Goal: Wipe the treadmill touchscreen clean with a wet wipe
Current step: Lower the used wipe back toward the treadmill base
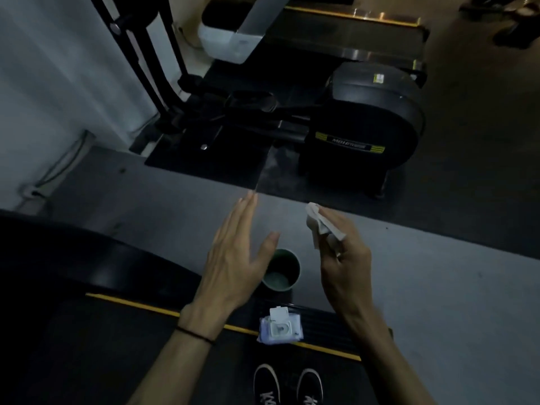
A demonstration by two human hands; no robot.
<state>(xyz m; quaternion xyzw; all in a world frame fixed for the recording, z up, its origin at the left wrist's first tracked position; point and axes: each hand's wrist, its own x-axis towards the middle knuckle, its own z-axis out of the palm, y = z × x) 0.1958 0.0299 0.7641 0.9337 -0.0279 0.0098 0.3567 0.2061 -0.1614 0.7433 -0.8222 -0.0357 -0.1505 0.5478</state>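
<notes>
Head view looks straight down in dim light, and both arms are out in front. Right hand (344,258) is up over the grey floor (438,273), its fingers curled round a crumpled white wet wipe (321,226), which sticks out past the fingertips. Left hand (236,258) is spread flat, fingers straight and close together, thumb angled out to the side, holding nothing; a thin black band (194,334) circles its wrist. Just below the thumb sits a dark green cup (282,273), standing upright on the floor. Nearer the feet, a pack of wet wipes (280,327) lies with its white flap lid open, on the treadmill's dark edge beside a yellow stripe (131,305). Two black shoes (287,384) with white lettering show at the bottom edge, standing on the treadmill deck (87,361). The touchscreen itself is out of view. Farther off, a black exercise machine (365,118) with a yellow-striped label stands on a dark mat, and a white bin (230,39) sits by the wall.
</notes>
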